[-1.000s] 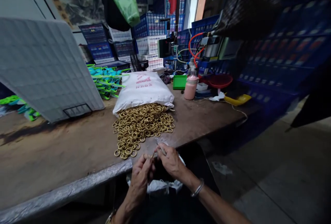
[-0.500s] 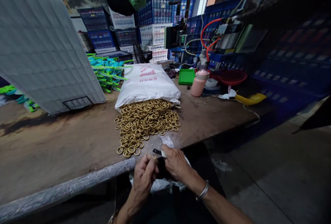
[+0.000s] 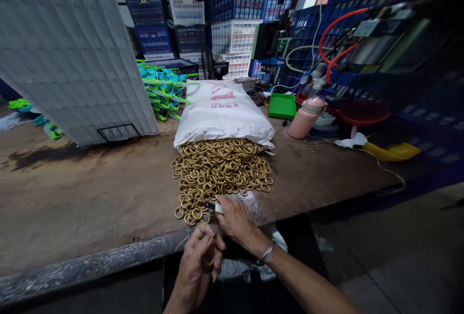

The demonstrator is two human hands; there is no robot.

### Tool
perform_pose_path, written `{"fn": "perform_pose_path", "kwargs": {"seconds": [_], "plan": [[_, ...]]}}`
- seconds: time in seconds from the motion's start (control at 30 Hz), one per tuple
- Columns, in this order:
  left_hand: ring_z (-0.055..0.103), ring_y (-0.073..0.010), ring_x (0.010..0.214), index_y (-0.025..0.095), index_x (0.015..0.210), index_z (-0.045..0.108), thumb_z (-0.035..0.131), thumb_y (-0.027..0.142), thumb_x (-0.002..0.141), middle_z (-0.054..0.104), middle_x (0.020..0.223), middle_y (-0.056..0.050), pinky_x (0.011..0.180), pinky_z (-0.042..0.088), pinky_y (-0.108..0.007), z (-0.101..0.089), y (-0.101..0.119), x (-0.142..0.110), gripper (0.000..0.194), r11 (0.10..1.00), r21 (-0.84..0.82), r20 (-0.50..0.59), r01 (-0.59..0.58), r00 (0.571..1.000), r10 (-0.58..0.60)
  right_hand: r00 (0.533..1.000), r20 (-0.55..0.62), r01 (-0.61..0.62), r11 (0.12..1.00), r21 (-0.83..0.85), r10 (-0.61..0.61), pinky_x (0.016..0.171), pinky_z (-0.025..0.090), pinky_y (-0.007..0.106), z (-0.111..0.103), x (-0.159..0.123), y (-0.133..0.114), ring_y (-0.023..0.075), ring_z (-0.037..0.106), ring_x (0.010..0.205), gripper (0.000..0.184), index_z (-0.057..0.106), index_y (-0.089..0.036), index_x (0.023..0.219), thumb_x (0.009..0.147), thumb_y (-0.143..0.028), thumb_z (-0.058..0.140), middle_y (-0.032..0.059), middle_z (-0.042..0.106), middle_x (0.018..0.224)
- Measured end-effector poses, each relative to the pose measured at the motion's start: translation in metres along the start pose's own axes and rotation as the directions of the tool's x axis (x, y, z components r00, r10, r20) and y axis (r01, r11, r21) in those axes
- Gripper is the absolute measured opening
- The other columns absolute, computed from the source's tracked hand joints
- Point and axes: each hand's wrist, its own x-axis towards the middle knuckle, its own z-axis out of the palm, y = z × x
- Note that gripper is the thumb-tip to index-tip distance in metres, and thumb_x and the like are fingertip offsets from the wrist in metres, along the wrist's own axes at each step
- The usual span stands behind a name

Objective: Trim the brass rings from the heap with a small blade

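Observation:
My left hand [image 3: 197,261] is closed just in front of the table edge, with a brass-coloured ring [image 3: 208,262] showing in its curled fingers. Whether it holds more rings is hard to make out. My right hand [image 3: 237,221] grips a small flat tool [image 3: 214,207] with a dark tip and a pale body; its exact kind does not show. That tip reaches the near side of a heap of brass-coloured rings [image 3: 223,169]. Behind the heap lies a white sack [image 3: 224,116] with red print, its open mouth facing me and rings spilling out.
A grey ribbed panel [image 3: 79,58] stands on the brown table [image 3: 90,198] at left, near green and turquoise plastic pieces [image 3: 163,89]. Toward the right are a green tray [image 3: 282,106], a pink bottle [image 3: 306,120] and a yellow scoop [image 3: 393,151]. Stacked crates [image 3: 235,36] fill the back.
My right hand has moved from beside my left hand forward to the ring heap, carrying the tool. My left hand has turned, showing a ring inside it. The view has tilted downward.

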Motion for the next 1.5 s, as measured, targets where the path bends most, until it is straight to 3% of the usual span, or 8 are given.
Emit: {"fn": "perform_pose_path", "kwargs": {"seconds": [0.13, 0.3, 0.53, 0.73, 0.93, 1.1, 1.33, 1.5], "plan": [[0.043, -0.0067, 0.042, 0.020, 0.094, 0.053, 0.064, 0.030, 0.070, 0.058, 0.064, 0.001, 0.035, 0.030, -0.016, -0.008, 0.006, 0.001, 0.029, 0.992, -0.122, -0.027, 0.036, 0.999, -0.039, 0.999, 0.024, -0.041, 0.998, -0.052, 0.042, 0.060, 0.025, 0.026, 0.011, 0.007, -0.005, 0.0161, 0.054, 0.072, 0.021, 0.048, -0.018, 0.097, 0.077, -0.018, 0.044, 0.0052, 0.062, 0.085], [0.054, -0.0093, 0.059, 0.014, 0.075, 0.058, 0.067, 0.030, 0.068, 0.059, 0.073, -0.002, 0.045, 0.036, -0.017, -0.012, 0.004, 0.004, 0.020, 0.972, -0.225, -0.084, 0.073, 0.992, -0.094, 0.999, -0.005, -0.032, 0.999, 0.020, 0.032, 0.057, 0.024, 0.025, 0.004, 0.011, 0.000, 0.0143, 0.052, 0.067, 0.018, 0.049, -0.019, 0.089, 0.073, -0.013, 0.045, 0.0025, 0.061, 0.080], [0.057, -0.0107, 0.058, 0.017, 0.077, 0.055, 0.070, 0.033, 0.065, 0.059, 0.068, 0.001, 0.038, 0.035, -0.015, -0.005, 0.002, 0.014, 0.025, 1.000, -0.009, -0.151, 0.001, 0.989, -0.002, 0.991, -0.056, 0.133, 0.951, 0.281, -0.122, 0.057, 0.027, 0.021, -0.016, -0.009, 0.015, 0.0122, 0.048, 0.062, 0.023, 0.046, -0.020, 0.085, 0.067, -0.005, 0.042, -0.0018, 0.054, 0.069], [0.042, -0.0058, 0.042, 0.018, 0.080, 0.051, 0.063, 0.041, 0.071, 0.050, 0.056, 0.005, 0.034, 0.031, -0.014, 0.006, -0.007, 0.020, 0.028, 0.981, 0.175, -0.087, -0.083, 0.991, 0.100, 0.977, -0.094, 0.210, 0.937, 0.280, -0.191, 0.058, 0.028, 0.023, -0.026, -0.028, 0.017, 0.0127, 0.048, 0.061, 0.029, 0.047, -0.020, 0.087, 0.063, -0.005, 0.046, -0.0026, 0.054, 0.068], [0.035, -0.0043, 0.037, 0.017, 0.068, 0.051, 0.058, 0.046, 0.072, 0.044, 0.046, 0.007, 0.035, 0.026, -0.014, 0.006, -0.009, 0.027, 0.031, 0.903, 0.424, -0.188, -0.064, 0.970, 0.156, 0.998, -0.031, 0.061, 0.831, 0.553, -0.052, 0.057, 0.033, 0.021, -0.031, -0.024, 0.008, 0.0105, 0.047, 0.061, 0.004, 0.048, -0.019, 0.076, 0.079, -0.019, 0.045, -0.0034, 0.051, 0.065], [0.037, -0.0050, 0.039, 0.015, 0.066, 0.057, 0.061, 0.044, 0.070, 0.049, 0.051, 0.004, 0.036, 0.028, -0.015, 0.003, -0.008, 0.030, 0.029, 0.824, 0.555, -0.169, -0.119, 0.953, 0.251, 0.992, 0.124, -0.082, 0.680, 0.729, -0.013, 0.055, 0.036, 0.020, -0.024, -0.016, 0.007, 0.0089, 0.046, 0.057, 0.024, 0.046, -0.018, 0.067, 0.086, -0.030, 0.038, -0.0043, 0.048, 0.060], [0.040, -0.0049, 0.039, 0.018, 0.071, 0.049, 0.053, 0.046, 0.076, 0.047, 0.055, 0.006, 0.035, 0.028, -0.014, 0.004, -0.009, 0.032, 0.029, 0.919, 0.394, -0.140, -0.004, 0.988, 0.064, 0.996, 0.082, -0.071, 0.738, 0.671, 0.021, 0.055, 0.034, 0.020, -0.021, -0.011, 0.012, 0.0089, 0.043, 0.058, 0.021, 0.049, -0.017, 0.065, 0.083, -0.027, 0.043, -0.0044, 0.048, 0.060], [0.041, -0.0041, 0.041, 0.018, 0.071, 0.048, 0.056, 0.043, 0.075, 0.047, 0.056, 0.006, 0.037, 0.029, -0.013, 0.012, -0.010, 0.032, 0.027, 0.944, 0.330, -0.128, 0.025, 0.992, 0.018, 0.986, 0.153, -0.163, 0.620, 0.768, 0.070, 0.058, 0.037, 0.020, -0.025, -0.012, 0.019, 0.0099, 0.049, 0.060, 0.020, 0.051, -0.017, 0.068, 0.083, -0.024, 0.039, -0.0031, 0.052, 0.061]]}}
